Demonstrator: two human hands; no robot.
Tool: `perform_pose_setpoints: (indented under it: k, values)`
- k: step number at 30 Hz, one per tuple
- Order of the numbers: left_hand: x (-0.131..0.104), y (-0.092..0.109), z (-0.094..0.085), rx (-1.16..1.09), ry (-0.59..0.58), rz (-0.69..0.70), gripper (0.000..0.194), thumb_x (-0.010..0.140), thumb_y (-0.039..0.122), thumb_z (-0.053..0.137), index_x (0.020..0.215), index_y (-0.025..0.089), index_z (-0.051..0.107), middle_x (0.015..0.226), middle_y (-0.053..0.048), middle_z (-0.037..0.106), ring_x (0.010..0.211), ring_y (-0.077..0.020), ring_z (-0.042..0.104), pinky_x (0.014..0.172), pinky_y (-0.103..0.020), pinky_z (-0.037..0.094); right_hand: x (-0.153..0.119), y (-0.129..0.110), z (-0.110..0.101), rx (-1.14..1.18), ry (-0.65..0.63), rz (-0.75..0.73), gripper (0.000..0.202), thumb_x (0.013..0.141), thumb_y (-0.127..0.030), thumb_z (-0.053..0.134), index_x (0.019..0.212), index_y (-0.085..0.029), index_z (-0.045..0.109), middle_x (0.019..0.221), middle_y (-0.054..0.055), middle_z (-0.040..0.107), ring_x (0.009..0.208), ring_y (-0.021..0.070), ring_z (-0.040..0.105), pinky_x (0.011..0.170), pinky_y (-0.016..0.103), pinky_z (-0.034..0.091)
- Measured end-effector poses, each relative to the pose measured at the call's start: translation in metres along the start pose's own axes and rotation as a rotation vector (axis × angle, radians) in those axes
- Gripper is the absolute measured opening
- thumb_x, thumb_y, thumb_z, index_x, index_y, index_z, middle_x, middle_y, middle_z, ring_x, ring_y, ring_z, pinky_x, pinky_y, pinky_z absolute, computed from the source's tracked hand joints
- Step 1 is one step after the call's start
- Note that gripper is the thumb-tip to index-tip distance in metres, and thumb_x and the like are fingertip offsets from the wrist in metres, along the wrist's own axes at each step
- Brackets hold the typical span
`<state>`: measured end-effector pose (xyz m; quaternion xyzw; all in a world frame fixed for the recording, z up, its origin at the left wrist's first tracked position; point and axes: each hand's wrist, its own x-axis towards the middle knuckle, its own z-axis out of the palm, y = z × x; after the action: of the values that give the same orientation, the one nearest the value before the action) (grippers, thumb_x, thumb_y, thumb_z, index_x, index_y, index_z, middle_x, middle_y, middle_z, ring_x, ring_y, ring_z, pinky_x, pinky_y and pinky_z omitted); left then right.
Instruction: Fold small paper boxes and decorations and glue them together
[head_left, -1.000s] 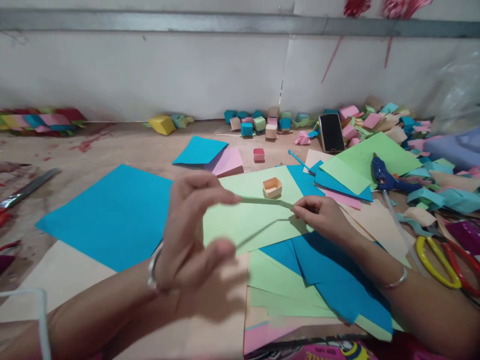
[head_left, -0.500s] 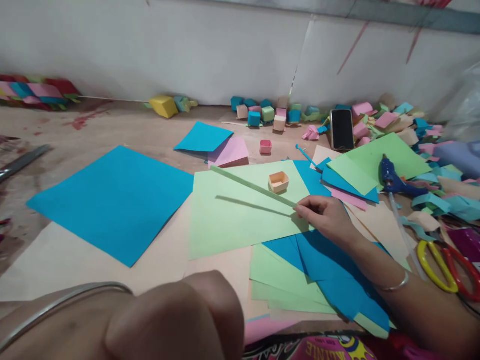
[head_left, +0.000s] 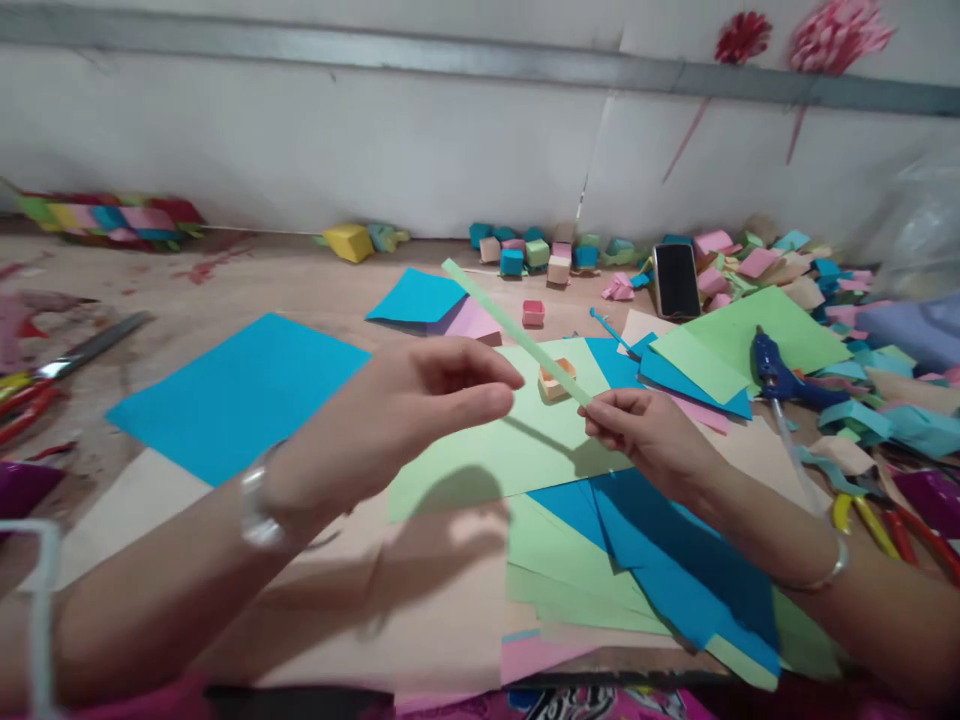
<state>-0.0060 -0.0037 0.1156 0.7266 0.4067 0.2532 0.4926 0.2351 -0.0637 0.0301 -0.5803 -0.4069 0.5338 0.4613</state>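
Observation:
Between the thumb and fingers of my right hand [head_left: 649,435] is the lower end of a long light green paper strip [head_left: 510,325], slanting up to the left. My left hand [head_left: 420,400] hovers beside the strip, thumb and fingers apart, with nothing between them. Behind the strip, and partly hidden by it, a small peach paper box [head_left: 556,382] with an open top rests on a light green paper sheet [head_left: 450,468]. A smaller pink paper box [head_left: 533,313] stands farther back on the table.
Blue sheets [head_left: 240,395] lie at the left. At the right are a blue glue gun [head_left: 780,370], a phone [head_left: 676,281], heaped paper pieces [head_left: 855,415] and scissors [head_left: 889,530]. More scissors [head_left: 67,370] lie far left. Paper cubes [head_left: 536,253] line the wall.
My left hand has come forward over the sheets, close to the strip. The strip's far end has risen, while my right hand keeps its hold. The view has tilted slightly upward.

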Motion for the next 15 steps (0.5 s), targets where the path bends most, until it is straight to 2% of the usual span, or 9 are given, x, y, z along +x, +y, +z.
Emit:
perform_pose_setpoints:
  k: [2, 4, 7, 10, 12, 15]
  values:
    - [0.008, -0.007, 0.01, -0.1, -0.124, -0.047, 0.03, 0.08, 0.045, 0.065, 0.093, 0.019, 0.07, 0.086, -0.004, 0.067, 0.078, -0.0148, 0.059, 0.065, -0.025, 0.047, 0.005, -0.012, 0.012, 0.047, -0.041, -0.042, 0.028, 0.072, -0.043, 0.074, 0.076, -0.015, 0.07, 0.069, 0.003, 0.065, 0.053, 0.0076, 0.047, 0.05, 0.022, 0.037]
    - [0.016, -0.016, 0.021, -0.198, -0.131, -0.072, 0.032, 0.081, 0.044, 0.062, 0.095, 0.016, 0.069, 0.093, -0.006, 0.066, 0.082, -0.0157, 0.059, 0.066, -0.025, 0.047, 0.012, -0.022, 0.027, 0.038, -0.074, -0.121, 0.027, 0.073, -0.042, 0.073, 0.076, -0.015, 0.07, 0.071, 0.004, 0.067, 0.053, 0.008, 0.048, 0.05, 0.023, 0.039]
    - [0.024, -0.032, 0.034, -0.291, 0.061, -0.056, 0.027, 0.079, 0.039, 0.064, 0.085, 0.013, 0.068, 0.082, -0.006, 0.066, 0.072, -0.0132, 0.057, 0.06, -0.023, 0.044, 0.023, -0.028, 0.049, -0.013, -0.116, -0.21, 0.027, 0.075, -0.042, 0.069, 0.074, -0.015, 0.069, 0.069, 0.004, 0.067, 0.054, 0.0096, 0.052, 0.051, 0.025, 0.041]
    - [0.027, -0.048, 0.039, -0.372, 0.226, -0.055, 0.024, 0.077, 0.037, 0.065, 0.074, 0.013, 0.063, 0.07, -0.003, 0.061, 0.062, -0.0104, 0.054, 0.056, -0.022, 0.041, 0.031, -0.025, 0.058, -0.178, -0.182, -0.328, 0.028, 0.082, -0.042, 0.061, 0.076, -0.016, 0.069, 0.067, 0.003, 0.066, 0.056, 0.0117, 0.056, 0.053, 0.025, 0.044]
    - [0.029, -0.056, 0.039, -0.427, 0.23, -0.091, 0.025, 0.077, 0.037, 0.065, 0.073, 0.013, 0.06, 0.066, -0.001, 0.058, 0.06, -0.0092, 0.052, 0.053, -0.02, 0.039, 0.038, -0.019, 0.056, -0.379, -0.19, -0.5, 0.025, 0.087, -0.036, 0.055, 0.079, -0.017, 0.069, 0.069, 0.004, 0.067, 0.06, 0.0136, 0.059, 0.056, 0.026, 0.046]
    - [0.035, -0.065, 0.041, -0.501, 0.22, -0.17, 0.025, 0.077, 0.034, 0.063, 0.068, 0.014, 0.052, 0.061, 0.002, 0.052, 0.055, -0.0066, 0.048, 0.049, -0.018, 0.034, 0.054, -0.004, 0.046, -0.626, -0.054, -0.913, 0.017, 0.088, -0.025, 0.054, 0.094, -0.019, 0.068, 0.089, 0.007, 0.07, 0.077, 0.0181, 0.063, 0.067, 0.031, 0.049]
